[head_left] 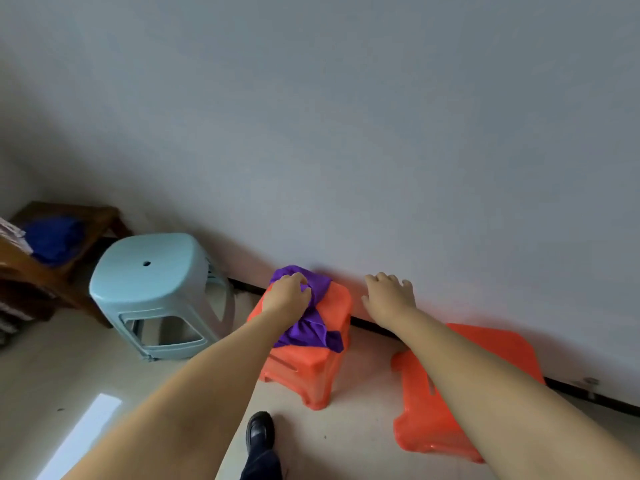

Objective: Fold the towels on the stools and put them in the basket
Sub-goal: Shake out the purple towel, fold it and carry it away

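Fingers [298, 279] of my left hand [287, 296] are curled down into the purple towel [311, 320], gripping a bunch of it near the far edge; right hand [389, 294] floats open just beside, fingers loosely spread w/ nothing in them, over the gap btwn stool and wall.

Nearest me: my black shoe [260, 432] and dark trouser leg on the pale, smooth floor [356, 441], plus a bright strip of light at lower left. On my right, partly under my forearm, a 2nd orange stool [485, 344], glossy moulded plastic w/ rounded corners, seat bare as far as I can see.

Mid: the orange stool [337, 306] carrying the towel, same shiny plastic, squarish seat, slot in its side. Towel is thin, smooth-looking cloth, crumpled not flat, draped across the seat w/ one corner hanging over the near right edge.

Left of that, well apart: a taller pale-blue plastic stool [156, 285], looks like 2 stacked, rounded square top w/ a small hole in the centre.

Far left: a brown wooden piece [100, 220] holding a rumpled blue cloth [52, 239]. Behind all: plain grey-white wall [381, 116] w/ a dark strip at its foot.
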{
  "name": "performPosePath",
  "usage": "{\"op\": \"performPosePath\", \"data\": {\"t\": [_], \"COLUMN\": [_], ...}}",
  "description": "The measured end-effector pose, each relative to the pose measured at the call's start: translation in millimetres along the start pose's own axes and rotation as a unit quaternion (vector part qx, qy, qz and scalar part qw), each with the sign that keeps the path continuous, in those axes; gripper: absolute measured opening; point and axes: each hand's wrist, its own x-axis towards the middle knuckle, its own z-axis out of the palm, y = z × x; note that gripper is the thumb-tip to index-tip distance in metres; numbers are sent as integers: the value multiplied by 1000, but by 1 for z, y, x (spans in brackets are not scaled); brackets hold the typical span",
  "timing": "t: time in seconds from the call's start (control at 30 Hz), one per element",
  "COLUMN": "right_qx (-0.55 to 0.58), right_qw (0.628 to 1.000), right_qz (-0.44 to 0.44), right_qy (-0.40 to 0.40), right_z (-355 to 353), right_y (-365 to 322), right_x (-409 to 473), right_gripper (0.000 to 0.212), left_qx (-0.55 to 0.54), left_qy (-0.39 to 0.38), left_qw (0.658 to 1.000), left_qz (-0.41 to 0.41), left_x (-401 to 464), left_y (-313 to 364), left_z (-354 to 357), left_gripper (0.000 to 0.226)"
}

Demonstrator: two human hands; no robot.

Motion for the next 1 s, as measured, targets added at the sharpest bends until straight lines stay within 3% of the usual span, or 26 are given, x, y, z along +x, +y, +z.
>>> {"op": "performPosePath", "data": {"t": [0.23,0.43,0.6,0.73,1.0], "right_qx": [20,58,187,254,382], "right_qw": [996,988,946,920,860], "right_qz": [53,103,201,221,282], "right_qy": [-66,-102,-170,-199,-187], "right_z": [26,47,112,174,250], "right_y": [-69,-86,-84,-90,-89], "right_x": [77,116,146,169,225], "right_gripper": [38,41,36,33,37], "left_qx": [-7,-37,-51,-62,26], "left_qy": [-71,-153,-250,-283,-257], "left_qw": [997,987,967,956,966], "left_qz": [-19,-16,-6,-39,-21], "left_x": [92,139,151,167,219], "left_y": [-78,-96,-109,-129,-155], "left_z": [-24,-17,35,82,168], "left_gripper": [28,28,27,37,59]}}
